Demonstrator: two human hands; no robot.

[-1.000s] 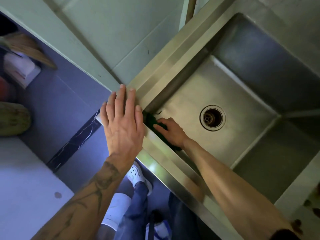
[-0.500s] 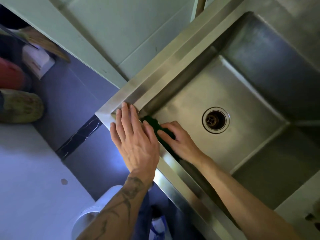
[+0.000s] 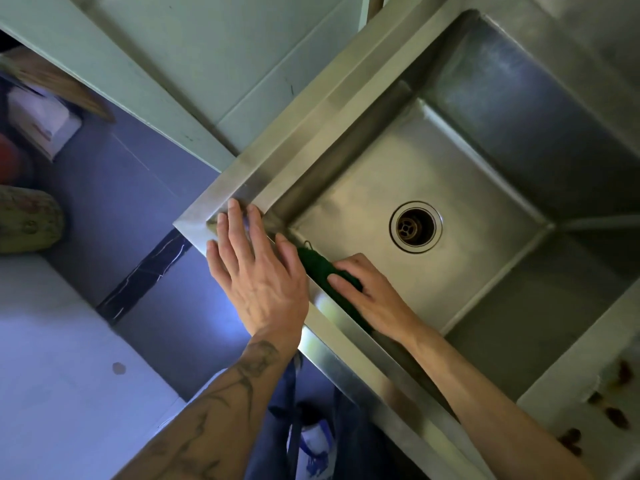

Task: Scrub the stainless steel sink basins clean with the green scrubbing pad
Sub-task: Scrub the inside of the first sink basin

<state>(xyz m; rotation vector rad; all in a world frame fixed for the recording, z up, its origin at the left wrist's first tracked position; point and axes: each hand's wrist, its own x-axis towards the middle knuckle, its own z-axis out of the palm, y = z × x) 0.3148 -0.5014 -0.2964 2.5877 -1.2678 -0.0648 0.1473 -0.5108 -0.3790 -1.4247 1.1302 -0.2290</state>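
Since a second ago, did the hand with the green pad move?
Yes. The right hand with the green pad slid along the near wall of the sink, away from its corner. Before, it was beside the drain; now it sits nearer the person.

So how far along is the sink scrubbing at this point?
Nothing looks finished. The right hand presses the green pad against the near wall of the basin; the left hand braces on the rim. Still to do: floor, drain, other walls.

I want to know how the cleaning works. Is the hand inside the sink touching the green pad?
Touching. The head view shows the right hand pressed flat on the green scrubbing pad, its fingers lying over it against the sink wall.
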